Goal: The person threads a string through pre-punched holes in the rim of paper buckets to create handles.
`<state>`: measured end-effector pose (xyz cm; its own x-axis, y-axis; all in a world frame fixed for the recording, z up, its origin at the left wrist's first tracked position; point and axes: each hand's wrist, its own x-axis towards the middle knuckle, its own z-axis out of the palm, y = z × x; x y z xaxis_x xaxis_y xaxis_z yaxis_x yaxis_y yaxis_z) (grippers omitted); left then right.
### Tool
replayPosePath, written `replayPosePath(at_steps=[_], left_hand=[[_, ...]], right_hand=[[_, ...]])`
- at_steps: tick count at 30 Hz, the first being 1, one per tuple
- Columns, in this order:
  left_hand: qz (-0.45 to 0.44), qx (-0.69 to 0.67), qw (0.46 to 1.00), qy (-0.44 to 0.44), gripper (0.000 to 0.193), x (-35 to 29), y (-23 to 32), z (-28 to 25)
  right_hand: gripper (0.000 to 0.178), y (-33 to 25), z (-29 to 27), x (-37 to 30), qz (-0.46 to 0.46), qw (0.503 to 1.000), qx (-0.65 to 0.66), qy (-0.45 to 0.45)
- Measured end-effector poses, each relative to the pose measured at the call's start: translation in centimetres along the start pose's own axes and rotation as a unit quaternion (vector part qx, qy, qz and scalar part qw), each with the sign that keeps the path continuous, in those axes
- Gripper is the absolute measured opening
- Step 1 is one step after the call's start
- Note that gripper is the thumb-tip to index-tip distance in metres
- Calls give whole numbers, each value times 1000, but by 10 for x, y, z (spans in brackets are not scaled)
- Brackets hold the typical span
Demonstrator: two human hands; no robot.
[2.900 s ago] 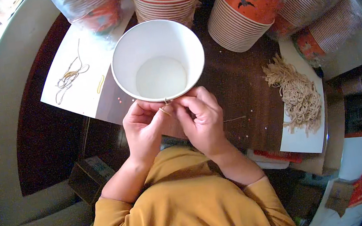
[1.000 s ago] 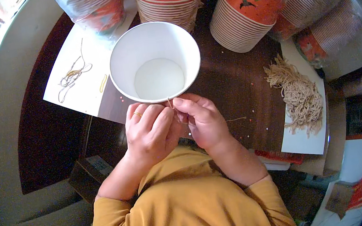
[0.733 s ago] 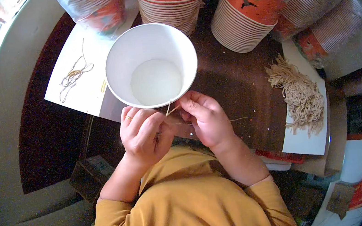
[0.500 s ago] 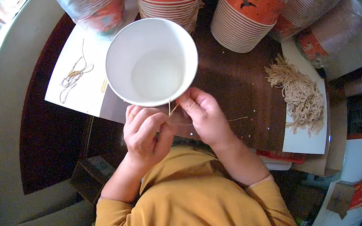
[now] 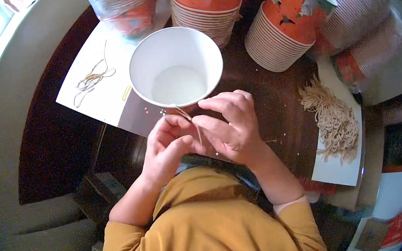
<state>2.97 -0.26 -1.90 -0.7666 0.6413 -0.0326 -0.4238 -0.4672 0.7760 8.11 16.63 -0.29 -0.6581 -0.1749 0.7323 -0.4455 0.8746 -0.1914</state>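
A white-lined paper bucket point(image 5: 175, 65) stands upright in front of me, its open mouth facing up. At its near rim hangs a thin beige cord point(image 5: 183, 112), with a loop at the rim and a loose tail between my hands. My left hand point(image 5: 165, 143) is curled at the cord, its index fingertip touching the strand and its thumb lower down. My right hand point(image 5: 232, 126) has its fingers apart: the index reaches towards the bucket rim, and the thumb lies beside the cord. Fingers partly hide the knotted part.
Stacks of orange patterned paper buckets point(image 5: 280, 32) stand at the back, several wrapped in clear plastic point(image 5: 364, 5). A bundle of beige cords point(image 5: 333, 125) lies on white card at the right. Loose cords point(image 5: 92, 79) rest on a white sheet at the left; small beads point(image 5: 162, 112) dot the table.
My right fingers have loosened from a pinch at the rim and spread apart. My left hand has turned and uncurled a little. The whole view has shifted slightly.
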Motion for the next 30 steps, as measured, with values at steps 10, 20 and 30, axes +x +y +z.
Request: replayPosePath(at_steps=[10, 20, 30], left_hand=[[-137, 152, 974, -101, 23, -19, 21, -3], [-61, 349, 928, -119, 24, -37, 49, 3], [111, 409, 817, -392, 15, -32, 55, 8]], right_hand=[[33, 0, 8, -1, 16, 999, 11, 31], [20, -14, 12, 17, -113, 991, 67, 5], [27, 2, -14, 4, -81, 994, 62, -28]])
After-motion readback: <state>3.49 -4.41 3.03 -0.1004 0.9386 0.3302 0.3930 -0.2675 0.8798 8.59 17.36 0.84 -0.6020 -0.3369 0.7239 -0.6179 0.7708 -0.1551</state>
